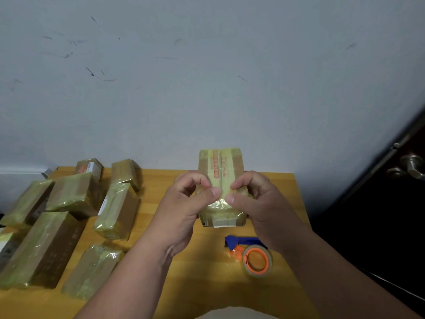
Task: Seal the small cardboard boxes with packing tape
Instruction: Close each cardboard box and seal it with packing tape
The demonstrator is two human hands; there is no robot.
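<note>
Both our hands, left and right, pinch the box, thumbs smoothing tape; dispenser parked near on bench.

This looks like a plain room in a home or small office, used for packing parcels. A small wooden table stands against a scuffed pale wall. Right of the table is a dark door with a metal handle. On the table's left side lie many taped boxes.

brown box with red print, orange tape dispenser, yellow table
</note>
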